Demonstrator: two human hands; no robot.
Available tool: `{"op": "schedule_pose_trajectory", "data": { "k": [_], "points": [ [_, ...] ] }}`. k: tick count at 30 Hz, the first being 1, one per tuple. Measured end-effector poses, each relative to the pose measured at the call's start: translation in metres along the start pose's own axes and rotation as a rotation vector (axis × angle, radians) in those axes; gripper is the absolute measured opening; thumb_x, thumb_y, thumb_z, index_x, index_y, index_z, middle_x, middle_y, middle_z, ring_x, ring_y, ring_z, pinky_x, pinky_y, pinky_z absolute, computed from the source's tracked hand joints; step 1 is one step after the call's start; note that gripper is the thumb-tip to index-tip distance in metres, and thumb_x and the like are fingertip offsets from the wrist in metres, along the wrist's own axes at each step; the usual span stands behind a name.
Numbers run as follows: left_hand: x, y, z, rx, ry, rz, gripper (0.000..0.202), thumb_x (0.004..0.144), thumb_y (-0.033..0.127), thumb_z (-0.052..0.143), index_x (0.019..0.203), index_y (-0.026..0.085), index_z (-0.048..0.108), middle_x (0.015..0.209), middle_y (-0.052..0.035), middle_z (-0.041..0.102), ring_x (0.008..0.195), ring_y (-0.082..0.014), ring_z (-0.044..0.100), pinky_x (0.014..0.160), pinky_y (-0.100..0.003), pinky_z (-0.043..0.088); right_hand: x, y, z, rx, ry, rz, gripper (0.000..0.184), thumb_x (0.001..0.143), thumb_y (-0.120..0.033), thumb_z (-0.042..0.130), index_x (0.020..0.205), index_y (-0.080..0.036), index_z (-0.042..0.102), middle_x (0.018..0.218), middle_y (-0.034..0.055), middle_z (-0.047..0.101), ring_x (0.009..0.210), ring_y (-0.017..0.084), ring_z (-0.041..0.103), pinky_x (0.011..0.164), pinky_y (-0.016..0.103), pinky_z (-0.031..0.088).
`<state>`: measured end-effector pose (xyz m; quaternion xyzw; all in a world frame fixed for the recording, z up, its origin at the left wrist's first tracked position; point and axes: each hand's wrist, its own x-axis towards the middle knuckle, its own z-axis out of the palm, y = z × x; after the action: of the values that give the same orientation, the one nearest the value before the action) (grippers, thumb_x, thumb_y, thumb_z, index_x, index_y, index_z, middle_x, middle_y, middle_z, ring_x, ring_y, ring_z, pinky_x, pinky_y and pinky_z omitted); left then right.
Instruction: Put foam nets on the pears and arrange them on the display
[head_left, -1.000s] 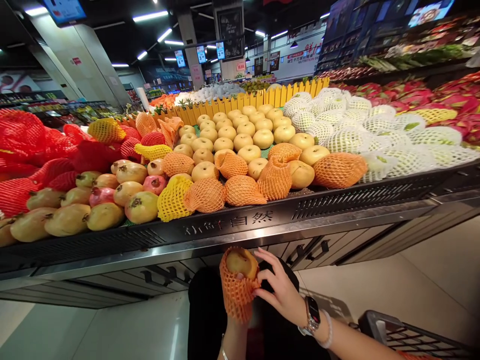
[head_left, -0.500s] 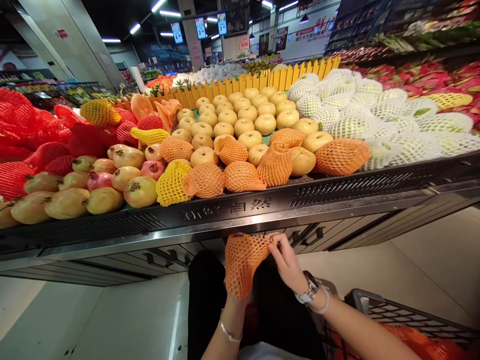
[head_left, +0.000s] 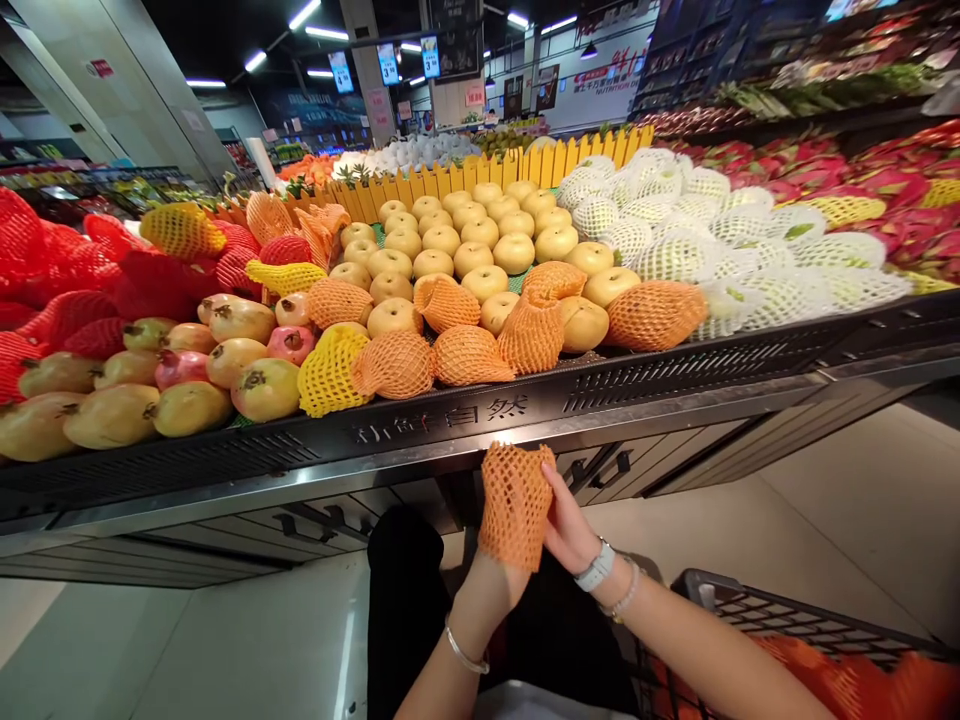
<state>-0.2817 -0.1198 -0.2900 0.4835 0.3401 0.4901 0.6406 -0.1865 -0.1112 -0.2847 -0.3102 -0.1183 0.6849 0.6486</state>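
Note:
An orange foam fruit net [head_left: 517, 500] is held in front of the display's metal front edge. My left hand [head_left: 501, 575] is pushed up inside or behind this net from below; its fingers are covered, so their pose is hidden. With closed fingers, my right hand [head_left: 566, 520] grips the net's right side, thumb near the upper rim. Whether a fruit is inside the net cannot be seen. Just beyond, orange-netted fruits [head_left: 470, 354] line the front of the display, with bare round yellow-brown pears [head_left: 514, 252] behind them.
Pomegranates [head_left: 265, 389] and red nets [head_left: 52, 250] lie to the left. White-netted fruits [head_left: 679, 248] and dragon fruit [head_left: 892, 200] fill the right. A black lip [head_left: 690, 360] edges the display. At lower right stands a dark basket [head_left: 787, 620] holding orange netting.
The net has moved slightly right and up and now stands more upright. My right hand has shifted from pinching its outstretched corner to gripping its side. The view has turned slightly.

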Motion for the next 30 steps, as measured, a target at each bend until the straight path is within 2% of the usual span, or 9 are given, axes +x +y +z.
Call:
{"op": "schedule_pose_trajectory", "data": {
  "k": [1, 4, 8, 13, 18, 21, 23, 27, 30],
  "points": [
    [-0.007, 0.004, -0.006, 0.087, -0.076, 0.013, 0.026, 0.086, 0.031, 0.051, 0.095, 0.019, 0.072, 0.108, -0.0112, 0.071, 0.115, -0.0234, 0.061, 0.086, -0.036, 0.057, 0.004, -0.007, -0.003, 0.01, 0.038, -0.066, 0.038, 0.075, -0.049, 0.069, 0.1, -0.022, 0.067, 0.106, 0.0043, 0.071, 0.106, 0.025, 0.063, 0.099, 0.041, 0.048],
    [-0.02, 0.002, -0.022, 0.136, -0.104, 0.056, 0.019, 0.073, 0.029, 0.071, 0.09, 0.02, 0.074, 0.112, -0.012, 0.07, 0.116, -0.0277, 0.06, 0.108, -0.046, 0.04, 0.01, -0.027, -0.009, -0.007, 0.13, -0.353, 0.042, 0.072, -0.049, 0.07, 0.107, -0.028, 0.063, 0.11, 0.0006, 0.069, 0.111, 0.024, 0.061, 0.102, 0.042, 0.046],
    [-0.011, -0.007, -0.018, -0.384, 0.208, -0.065, 0.046, 0.081, 0.058, 0.056, 0.114, 0.026, 0.062, 0.127, -0.0109, 0.06, 0.122, -0.0293, 0.054, 0.104, -0.054, 0.041, 0.0, -0.024, -0.009, -0.12, 0.089, -0.582, 0.059, 0.07, -0.052, 0.072, 0.121, -0.03, 0.053, 0.13, 0.0048, 0.058, 0.122, 0.027, 0.053, 0.106, 0.048, 0.042],
    [0.002, 0.005, -0.001, -0.733, 0.131, -0.288, 0.061, 0.078, 0.066, 0.054, 0.12, 0.022, 0.058, 0.125, -0.0124, 0.062, 0.119, -0.0317, 0.056, 0.102, -0.049, 0.043, -0.012, 0.012, -0.007, -0.486, -0.01, -0.714, 0.06, 0.078, -0.045, 0.069, 0.13, -0.03, 0.042, 0.139, 0.007, 0.047, 0.128, 0.026, 0.047, 0.109, 0.047, 0.037],
    [-0.002, 0.001, -0.013, -0.495, 0.234, -0.097, 0.056, 0.076, 0.05, 0.064, 0.124, 0.025, 0.052, 0.128, -0.009, 0.058, 0.12, -0.0284, 0.054, 0.104, -0.045, 0.042, -0.01, 0.009, -0.011, -0.8, -0.153, -0.824, 0.067, 0.081, -0.053, 0.066, 0.136, -0.029, 0.037, 0.141, 0.0099, 0.044, 0.134, 0.027, 0.039, 0.114, 0.047, 0.03],
    [-0.004, -0.004, -0.024, -0.219, 0.282, 0.116, 0.059, 0.072, 0.042, 0.072, 0.125, 0.029, 0.047, 0.13, -0.0071, 0.053, 0.123, -0.0271, 0.051, 0.105, -0.045, 0.04, -0.01, -0.003, -0.01, -0.764, -0.183, -0.837, 0.094, 0.067, -0.073, 0.064, 0.143, -0.029, 0.029, 0.15, 0.0107, 0.031, 0.137, 0.031, 0.034, 0.112, 0.049, 0.032],
    [-0.006, -0.005, -0.029, 0.033, 0.232, 0.245, 0.063, 0.067, 0.035, 0.077, 0.123, 0.028, 0.049, 0.129, -0.0081, 0.052, 0.122, -0.0279, 0.051, 0.106, -0.046, 0.039, -0.013, -0.009, -0.006, -0.812, -0.204, -0.825, 0.102, 0.058, -0.075, 0.07, 0.142, -0.027, 0.036, 0.152, 0.0102, 0.03, 0.138, 0.033, 0.031, 0.114, 0.049, 0.027],
    [-0.013, -0.007, -0.03, 0.412, 0.105, 0.456, 0.066, 0.066, 0.025, 0.078, 0.125, 0.026, 0.05, 0.128, -0.0102, 0.05, 0.122, -0.0302, 0.05, 0.106, -0.051, 0.039, -0.021, -0.008, 0.004, -0.751, -0.166, -0.71, 0.03, 0.08, -0.048, 0.067, 0.098, -0.024, 0.07, 0.11, 0.0078, 0.064, 0.111, 0.027, 0.055, 0.104, 0.041, 0.038],
    [-0.018, -0.008, -0.025, 0.455, 0.141, 0.506, 0.066, 0.069, 0.028, 0.077, 0.128, 0.027, 0.045, 0.129, -0.0105, 0.048, 0.122, -0.0296, 0.049, 0.106, -0.053, 0.039, -0.023, 0.001, 0.01, -0.467, -0.031, -0.7, 0.018, 0.087, -0.037, 0.059, 0.079, -0.024, 0.067, 0.089, 0.0035, 0.062, 0.095, 0.022, 0.059, 0.093, 0.036, 0.043]
  ]
}}
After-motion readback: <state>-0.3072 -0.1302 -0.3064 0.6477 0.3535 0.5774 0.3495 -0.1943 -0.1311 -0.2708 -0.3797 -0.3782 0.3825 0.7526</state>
